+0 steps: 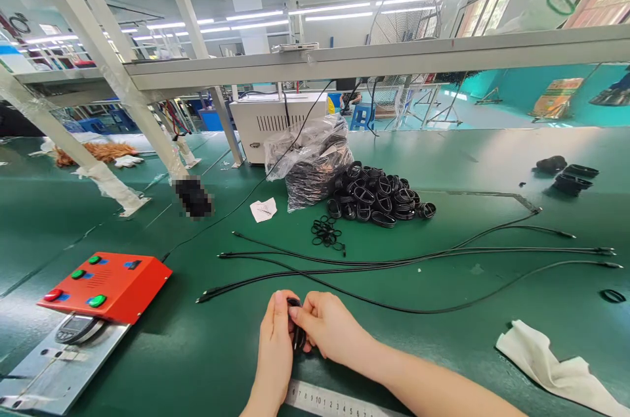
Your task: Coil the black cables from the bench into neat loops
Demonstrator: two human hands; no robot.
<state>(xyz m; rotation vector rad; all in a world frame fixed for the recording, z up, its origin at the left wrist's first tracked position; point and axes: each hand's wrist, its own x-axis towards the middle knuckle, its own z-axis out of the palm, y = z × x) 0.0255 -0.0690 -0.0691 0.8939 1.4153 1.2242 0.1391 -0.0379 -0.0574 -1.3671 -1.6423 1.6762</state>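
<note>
In the head view my left hand (275, 348) and my right hand (331, 328) meet low at the middle of the green bench mat (472, 167). Between their fingers both pinch a small black looped piece (297, 331), probably a rubber ring or cable coil, partly hidden by my fingers. Several long black cables (408, 259) lie just beyond my hands, their metal-tipped ends pointing right. A printed steel ruler (329, 398) lies just below my hands, close to my right forearm.
A heap of black oval rings (377, 197) sits beside a bulging plastic bag (310, 161), with small black O-rings (325, 233) in front. To the left stands a red button box (105, 285). A white cloth (551, 364) lies at the right. Steel frame posts rise at the far left.
</note>
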